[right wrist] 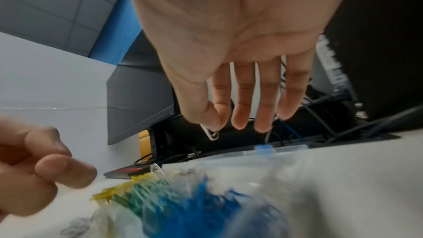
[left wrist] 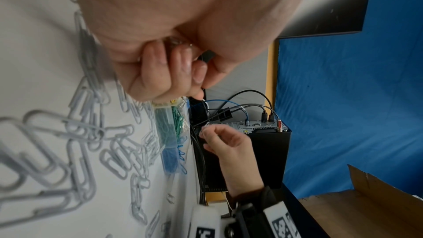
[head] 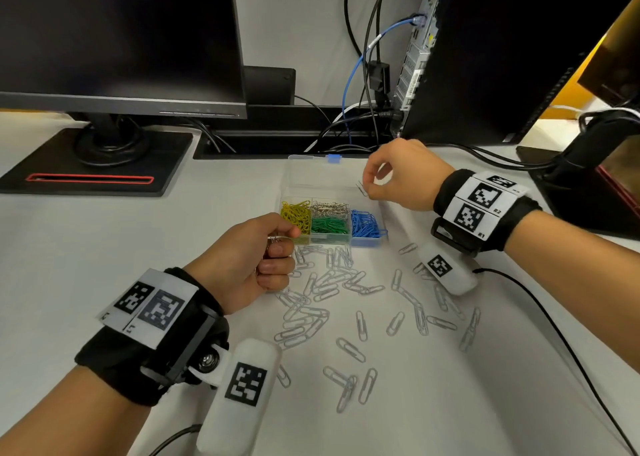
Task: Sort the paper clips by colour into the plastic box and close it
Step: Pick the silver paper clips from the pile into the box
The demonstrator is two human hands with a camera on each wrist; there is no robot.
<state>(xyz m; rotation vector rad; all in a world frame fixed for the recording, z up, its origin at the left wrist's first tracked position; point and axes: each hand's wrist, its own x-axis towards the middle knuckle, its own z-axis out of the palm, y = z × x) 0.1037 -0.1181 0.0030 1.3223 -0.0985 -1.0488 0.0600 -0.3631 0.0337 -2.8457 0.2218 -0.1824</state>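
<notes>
A clear plastic box (head: 366, 244) stands open on the desk, its lid (head: 322, 175) lying flat behind it. Its compartments hold yellow clips (head: 297, 215), silver clips (head: 329, 208), green clips (head: 329, 225) and blue clips (head: 366, 225). Several white clips (head: 323, 291) lie scattered in front of it. My right hand (head: 401, 178) hovers over the box's right rear and pinches one white clip (right wrist: 210, 133) between thumb and forefinger. My left hand (head: 256, 265) is curled into a fist at the box's front left corner, gripping a bunch of clips (head: 275, 239).
A monitor (head: 117, 39) on a black base (head: 97, 164) stands at the back left. A black computer tower (head: 485, 57) with cables (head: 360, 74) rises behind the box. A thin black cable (head: 554, 334) runs along the desk at right.
</notes>
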